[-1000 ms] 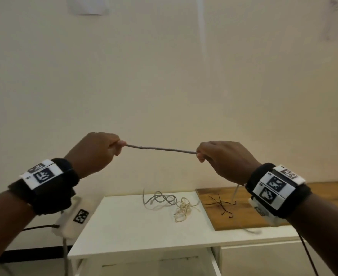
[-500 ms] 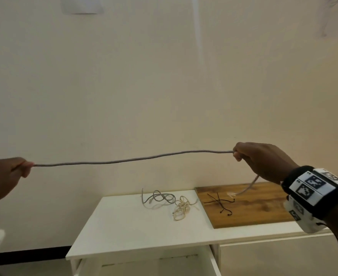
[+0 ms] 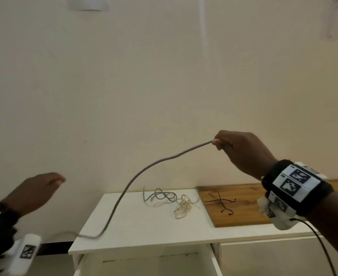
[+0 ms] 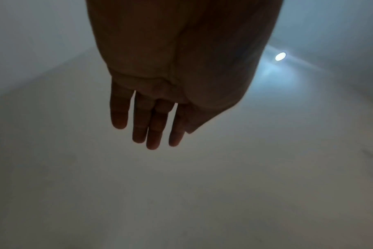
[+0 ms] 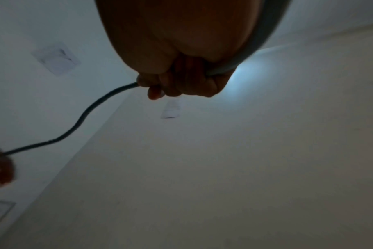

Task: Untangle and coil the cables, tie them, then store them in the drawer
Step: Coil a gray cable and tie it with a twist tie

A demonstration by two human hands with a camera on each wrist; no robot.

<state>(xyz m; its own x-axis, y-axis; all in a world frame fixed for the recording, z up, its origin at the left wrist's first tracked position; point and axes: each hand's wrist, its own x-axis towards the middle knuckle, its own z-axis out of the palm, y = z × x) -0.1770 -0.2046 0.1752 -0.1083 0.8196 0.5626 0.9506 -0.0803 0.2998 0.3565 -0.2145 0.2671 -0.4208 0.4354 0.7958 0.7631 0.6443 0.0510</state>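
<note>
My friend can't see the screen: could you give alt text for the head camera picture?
A person's right hand grips one end of a grey cable that droops toward a white table; the left hand is open, holding nothing. Tangled cables lie on the table above an open drawer.

White table (image 3: 136, 232), tangled cables (image 3: 170, 200)

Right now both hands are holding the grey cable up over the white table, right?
Not quite. Only the right hand grips the grey cable over the white table. The left hand holds nothing; the left wrist view shows its fingers straight and empty.
</note>
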